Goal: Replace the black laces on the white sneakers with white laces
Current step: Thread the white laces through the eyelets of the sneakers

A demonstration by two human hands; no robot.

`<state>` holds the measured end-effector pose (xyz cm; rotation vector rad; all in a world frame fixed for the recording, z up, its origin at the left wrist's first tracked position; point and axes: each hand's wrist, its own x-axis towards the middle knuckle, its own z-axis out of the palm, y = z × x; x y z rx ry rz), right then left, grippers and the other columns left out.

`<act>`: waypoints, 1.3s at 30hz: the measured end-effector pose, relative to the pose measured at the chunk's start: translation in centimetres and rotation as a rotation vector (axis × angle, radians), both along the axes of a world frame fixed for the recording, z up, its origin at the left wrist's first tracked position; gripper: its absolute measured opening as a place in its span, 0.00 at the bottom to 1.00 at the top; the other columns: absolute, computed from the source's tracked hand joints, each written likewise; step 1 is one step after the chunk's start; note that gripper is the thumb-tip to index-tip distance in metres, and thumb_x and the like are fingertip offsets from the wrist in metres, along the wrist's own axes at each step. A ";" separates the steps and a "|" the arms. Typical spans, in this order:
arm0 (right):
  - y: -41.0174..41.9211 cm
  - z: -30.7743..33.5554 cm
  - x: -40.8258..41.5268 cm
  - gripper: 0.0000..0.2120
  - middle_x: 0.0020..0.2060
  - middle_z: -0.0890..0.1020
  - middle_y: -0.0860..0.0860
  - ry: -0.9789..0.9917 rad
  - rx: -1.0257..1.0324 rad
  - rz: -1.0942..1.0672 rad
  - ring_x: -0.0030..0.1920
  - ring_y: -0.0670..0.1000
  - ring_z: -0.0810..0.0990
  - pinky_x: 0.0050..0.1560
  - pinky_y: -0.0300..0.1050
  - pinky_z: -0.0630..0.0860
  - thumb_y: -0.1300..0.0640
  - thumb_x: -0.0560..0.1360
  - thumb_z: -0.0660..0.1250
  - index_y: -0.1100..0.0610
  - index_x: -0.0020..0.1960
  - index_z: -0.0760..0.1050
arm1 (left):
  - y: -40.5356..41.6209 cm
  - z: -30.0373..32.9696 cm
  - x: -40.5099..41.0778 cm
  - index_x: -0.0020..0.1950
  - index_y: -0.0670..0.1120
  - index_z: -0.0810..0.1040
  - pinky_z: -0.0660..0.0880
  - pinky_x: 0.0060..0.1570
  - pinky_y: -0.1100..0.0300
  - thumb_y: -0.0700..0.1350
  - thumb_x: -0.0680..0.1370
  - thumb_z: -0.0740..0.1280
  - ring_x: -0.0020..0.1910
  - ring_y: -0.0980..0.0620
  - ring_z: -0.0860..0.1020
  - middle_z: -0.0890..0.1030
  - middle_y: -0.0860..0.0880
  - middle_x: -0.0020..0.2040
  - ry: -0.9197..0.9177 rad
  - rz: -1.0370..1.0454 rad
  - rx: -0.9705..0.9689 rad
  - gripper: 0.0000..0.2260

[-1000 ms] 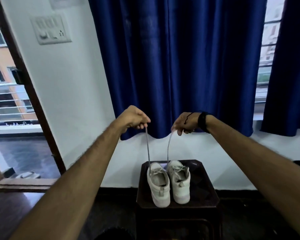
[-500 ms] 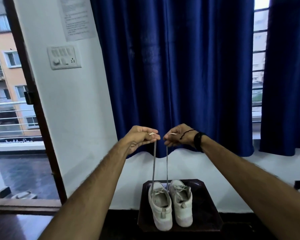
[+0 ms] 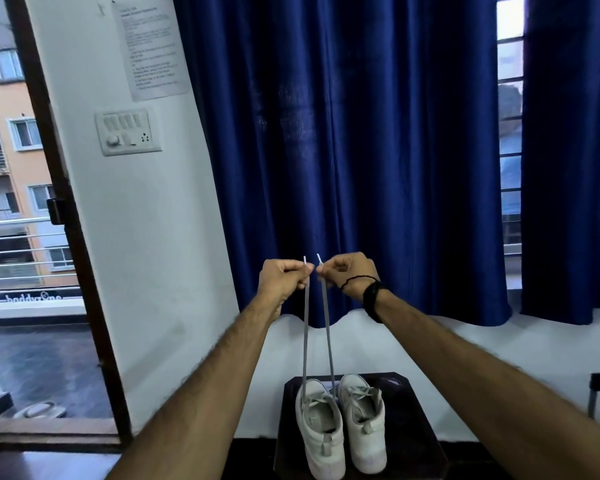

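blue curtain fills twelve o'clock. at six o'clock a dark stool carries the white sneakers, side by side. left hand and right hand each pinch one end of the white lace, lifted taut from the left shoe, likely to even both lengths.

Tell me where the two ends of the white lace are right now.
In the head view, near centre, the left hand and right hand each pinch one end of the white lace, held up before the blue curtain above the left sneaker.
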<state>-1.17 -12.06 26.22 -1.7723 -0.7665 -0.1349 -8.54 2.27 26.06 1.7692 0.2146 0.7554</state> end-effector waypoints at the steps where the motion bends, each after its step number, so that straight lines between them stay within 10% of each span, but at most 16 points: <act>1: 0.1 0.0 -0.2 0.05 0.35 0.85 0.53 0.020 0.035 -0.002 0.33 0.44 0.81 0.34 0.32 0.77 0.56 0.72 0.74 0.58 0.43 0.83 | -0.1 0.0 0.0 0.42 0.44 0.86 0.77 0.41 0.61 0.42 0.74 0.75 0.34 0.52 0.77 0.83 0.43 0.35 -0.015 -0.002 -0.008 0.02; 22: 1.8 -3.6 -1.3 0.11 0.33 0.82 0.46 -0.099 0.132 -0.174 0.35 0.46 0.81 0.37 0.41 0.79 0.44 0.70 0.73 0.51 0.40 0.78 | -0.9 0.6 1.0 0.45 0.46 0.85 0.75 0.32 0.68 0.42 0.75 0.73 0.31 0.58 0.77 0.84 0.46 0.38 -0.070 0.103 0.070 0.02; 26: 1.4 -13.6 -1.3 0.13 0.41 0.82 0.48 -0.227 -0.426 -0.088 0.44 0.52 0.79 0.46 0.48 0.77 0.40 0.72 0.66 0.50 0.43 0.76 | -0.5 0.3 1.7 0.43 0.50 0.85 0.77 0.38 0.65 0.46 0.76 0.73 0.34 0.57 0.77 0.86 0.45 0.41 -0.048 0.097 0.095 0.02; 30: 1.3 -23.8 -2.1 0.23 0.67 0.71 0.49 -0.336 -0.900 0.115 0.70 0.54 0.66 0.66 0.53 0.63 0.38 0.74 0.60 0.44 0.67 0.69 | -0.4 0.3 2.0 0.43 0.53 0.85 0.78 0.55 0.60 0.48 0.75 0.74 0.43 0.59 0.83 0.86 0.55 0.39 -0.048 0.095 0.105 0.02; 34: 2.3 -29.1 -2.6 0.38 0.79 0.45 0.50 -0.369 -1.043 0.142 0.77 0.56 0.36 0.74 0.62 0.47 0.33 0.71 0.37 0.44 0.78 0.44 | -0.4 0.5 2.4 0.40 0.54 0.84 0.79 0.55 0.58 0.47 0.75 0.74 0.45 0.58 0.84 0.86 0.55 0.38 -0.057 0.101 0.122 0.04; 39: 4.3 -30.3 -2.6 0.28 0.78 0.40 0.54 -0.291 -1.040 0.085 0.76 0.58 0.34 0.74 0.59 0.53 0.46 0.82 0.51 0.43 0.78 0.42 | -0.2 1.5 3.0 0.41 0.50 0.84 0.82 0.45 0.59 0.44 0.76 0.73 0.44 0.53 0.85 0.85 0.51 0.38 -0.101 0.110 0.097 0.03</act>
